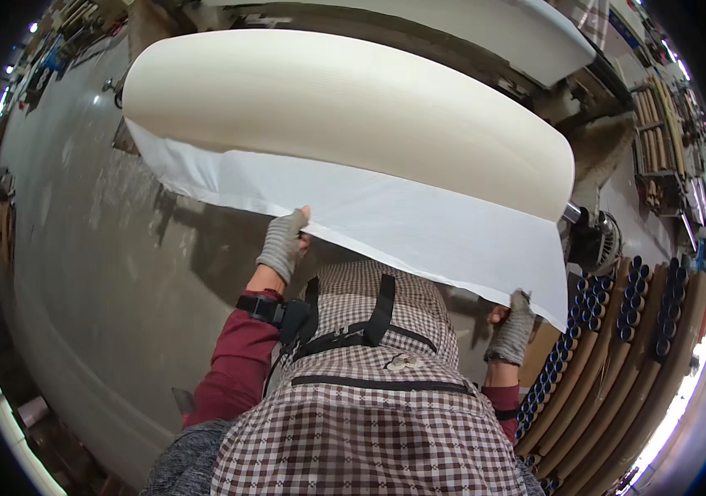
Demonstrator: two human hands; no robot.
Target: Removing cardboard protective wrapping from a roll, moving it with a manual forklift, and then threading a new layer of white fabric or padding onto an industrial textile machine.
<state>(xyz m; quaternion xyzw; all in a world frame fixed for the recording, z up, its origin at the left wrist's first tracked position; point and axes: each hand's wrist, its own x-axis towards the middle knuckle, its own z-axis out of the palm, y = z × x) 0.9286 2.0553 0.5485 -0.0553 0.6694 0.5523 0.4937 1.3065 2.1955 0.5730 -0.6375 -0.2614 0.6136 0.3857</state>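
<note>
Both hands on the loose edge of a white sheet

Your left hand (283,241), in a grey fingerless glove, pinches the near edge of the white sheet (369,207) left of its middle, thumb on top and fingers closed; your right hand (512,329), gloved alike, grips the same edge near its right corner, fingers narrow around it; the sheet hangs along the near side of a wide cream roll (353,107), which lies crosswise before you, its right end lower in view; a metal shaft (572,212) shows at that end; your checked apron (344,430) fills the lower middle; brown cardboard tubes (609,397) lie stacked at right, beyond your right hand.
</note>
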